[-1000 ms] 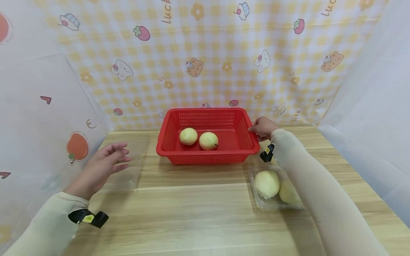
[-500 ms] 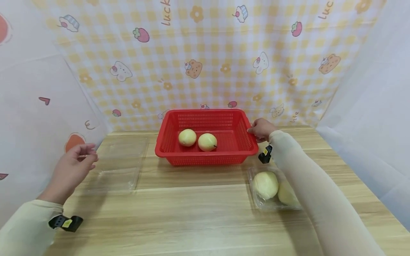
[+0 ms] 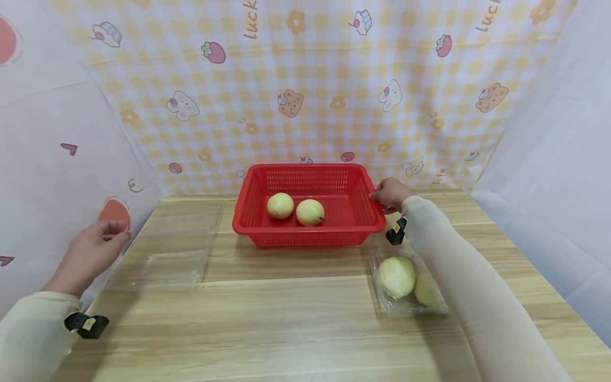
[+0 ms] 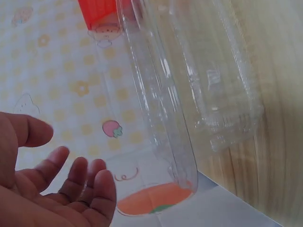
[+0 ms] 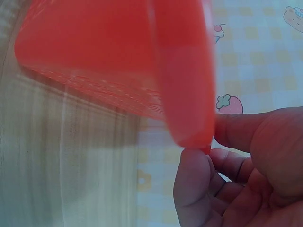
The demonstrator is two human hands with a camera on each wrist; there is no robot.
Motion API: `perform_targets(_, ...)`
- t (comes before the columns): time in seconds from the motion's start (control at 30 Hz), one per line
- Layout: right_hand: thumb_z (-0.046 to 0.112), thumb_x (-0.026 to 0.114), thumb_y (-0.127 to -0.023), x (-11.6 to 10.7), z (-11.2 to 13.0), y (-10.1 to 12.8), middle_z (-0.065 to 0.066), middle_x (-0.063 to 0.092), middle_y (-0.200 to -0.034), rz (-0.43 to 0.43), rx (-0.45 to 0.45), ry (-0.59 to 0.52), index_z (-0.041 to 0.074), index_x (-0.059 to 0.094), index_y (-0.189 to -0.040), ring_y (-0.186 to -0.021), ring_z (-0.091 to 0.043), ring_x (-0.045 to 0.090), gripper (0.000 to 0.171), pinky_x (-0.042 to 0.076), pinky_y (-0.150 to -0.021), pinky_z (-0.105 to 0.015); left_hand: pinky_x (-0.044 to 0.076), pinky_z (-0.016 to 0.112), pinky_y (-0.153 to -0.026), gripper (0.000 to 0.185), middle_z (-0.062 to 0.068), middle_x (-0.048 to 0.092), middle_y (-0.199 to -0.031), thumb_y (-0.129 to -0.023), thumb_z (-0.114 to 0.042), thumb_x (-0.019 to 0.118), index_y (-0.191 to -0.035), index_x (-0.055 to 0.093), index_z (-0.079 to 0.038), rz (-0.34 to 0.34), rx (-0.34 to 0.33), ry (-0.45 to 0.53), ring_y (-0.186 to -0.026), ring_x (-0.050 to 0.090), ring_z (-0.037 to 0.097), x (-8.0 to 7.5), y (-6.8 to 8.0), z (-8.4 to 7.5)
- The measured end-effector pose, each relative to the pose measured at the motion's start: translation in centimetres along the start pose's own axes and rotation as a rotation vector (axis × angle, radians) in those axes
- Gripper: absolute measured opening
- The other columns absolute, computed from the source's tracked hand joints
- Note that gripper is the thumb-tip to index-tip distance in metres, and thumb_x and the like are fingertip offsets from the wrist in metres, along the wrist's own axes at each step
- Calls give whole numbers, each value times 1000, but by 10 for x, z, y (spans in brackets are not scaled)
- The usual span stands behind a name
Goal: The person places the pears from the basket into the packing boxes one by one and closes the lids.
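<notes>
Right hand: our right hand (image 3: 390, 193) pinches the right rim corner of the red basket (image 3: 354, 229); the right wrist view shows thumb and fingers (image 5: 195, 187) clamped on that red edge.
Left hand: our left hand (image 3: 88, 253) is off at the table's left edge, fingers loose and apart, holding nothing. It's close to the clear tray (image 3: 167, 249) but not touching it.
Basket: sits at the back middle of the wooden table (image 3: 296, 318), with 2 pale yellow fruits (image 3: 280, 205) side by side inside, just about touching.
Clear tray: flat on the table, left of the basket, looks see-through in the left wrist view (image 4: 208, 94).
Fruit pack: another clear pack (image 3: 384, 300) in front of the basket's right end holds 2 more fruits (image 3: 397, 276), partly under our right sleeve.
</notes>
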State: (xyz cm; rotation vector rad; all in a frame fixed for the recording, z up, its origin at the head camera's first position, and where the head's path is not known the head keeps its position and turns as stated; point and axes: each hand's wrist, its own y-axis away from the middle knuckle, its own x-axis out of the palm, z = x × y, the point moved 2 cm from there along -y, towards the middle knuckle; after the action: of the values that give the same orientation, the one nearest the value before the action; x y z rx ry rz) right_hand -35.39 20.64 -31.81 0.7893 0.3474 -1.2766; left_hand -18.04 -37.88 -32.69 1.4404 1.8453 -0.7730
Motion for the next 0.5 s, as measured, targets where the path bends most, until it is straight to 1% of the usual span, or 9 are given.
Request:
perform_targets(0.1,14,55,-102,0,-1,-1,-17,61,-102,5,4,-3,-3,52,-109,-77,-20,65,19,58,-68,-33,40,67,-87,61,41,40,-130,-104,-33,43,-135,37,19,64,-12,-19,-116,41,56,-3,-3,5)
perform_targets(0.27,15,55,-102,0,-2,-3,-17,60,-103,8,2,0,-3,51,-110,-77,-21,65,19,58,-69,-34,40,66,-89,65,44,36,-131,-105,-35,40,-135,31,23,160,-33,-24,-116,40,57,-7,-6,13)
perform_targets(0.4,15,55,-102,0,-2,-3,-18,60,-103,7,-4,5,-3,51,-110,-77,-21,66,20,58,-69,-34,44,63,-89,66,45,35,-131,-104,-33,39,-135,28,25,206,-48,-25,-114,43,57,-6,-9,16)
perform_targets(0.5,15,54,-102,0,-1,-1,-17,61,-102,4,-9,5,-3,51,-109,-77,-20,65,19,58,-69,-33,42,65,-91,68,47,31,-132,-104,-33,40,-136,24,25,219,-60,-44,-117,40,60,-3,-11,18)
